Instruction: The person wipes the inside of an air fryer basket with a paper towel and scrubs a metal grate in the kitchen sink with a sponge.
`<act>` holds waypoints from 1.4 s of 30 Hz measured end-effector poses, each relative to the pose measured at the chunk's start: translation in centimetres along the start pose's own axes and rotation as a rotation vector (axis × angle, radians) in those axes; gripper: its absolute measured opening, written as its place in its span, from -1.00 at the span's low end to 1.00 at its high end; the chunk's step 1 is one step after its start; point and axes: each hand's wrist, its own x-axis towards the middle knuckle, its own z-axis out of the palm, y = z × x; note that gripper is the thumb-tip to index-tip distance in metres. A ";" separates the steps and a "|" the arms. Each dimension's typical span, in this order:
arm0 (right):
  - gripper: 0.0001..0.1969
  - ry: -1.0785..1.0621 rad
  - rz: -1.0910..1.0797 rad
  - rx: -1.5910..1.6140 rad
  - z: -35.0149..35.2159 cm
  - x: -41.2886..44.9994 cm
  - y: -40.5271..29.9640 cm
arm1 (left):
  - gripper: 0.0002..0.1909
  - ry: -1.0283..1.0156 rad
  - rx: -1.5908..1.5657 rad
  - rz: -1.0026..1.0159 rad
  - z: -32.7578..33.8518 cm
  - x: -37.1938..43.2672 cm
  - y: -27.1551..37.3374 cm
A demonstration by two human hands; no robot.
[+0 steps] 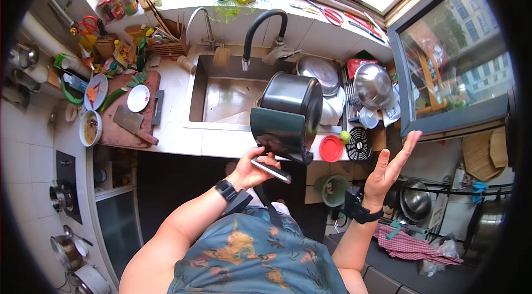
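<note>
My left hand [254, 169] is closed around a slim black and silver bar [272, 170], which looks like a pot handle. Just beyond it a dark metal pot [289, 94] is tilted over the right part of the sink [216, 94] and the counter edge. A dark, glossy curved surface [278, 132] shows at its near side; the picture is broken there, so I cannot tell how the bar joins the pot. My right hand [388, 173] is raised at the right with fingers spread and nothing in it. It appears below the open window sash [453, 61].
A cleaver [128, 119] lies on the brown cutting board [111, 136] beside a small white plate [138, 99] and a bowl [90, 128]. A black faucet [248, 40] arches over the sink. Steel bowls [373, 85] and a red lid [331, 148] stand at the right.
</note>
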 end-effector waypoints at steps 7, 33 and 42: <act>-0.28 -0.691 -0.167 0.023 13.4 2.3 -4.9 | -0.87 -0.359 -0.233 -0.183 2.3 4.2 0.7; -0.34 -0.005 0.625 0.665 7.9 3.3 -1.3 | -0.94 -0.150 1.042 0.200 5.4 1.4 6.2; -0.70 0.161 0.714 0.635 4.1 -0.5 2.5 | -0.66 -0.116 1.776 0.499 9.5 -5.4 4.9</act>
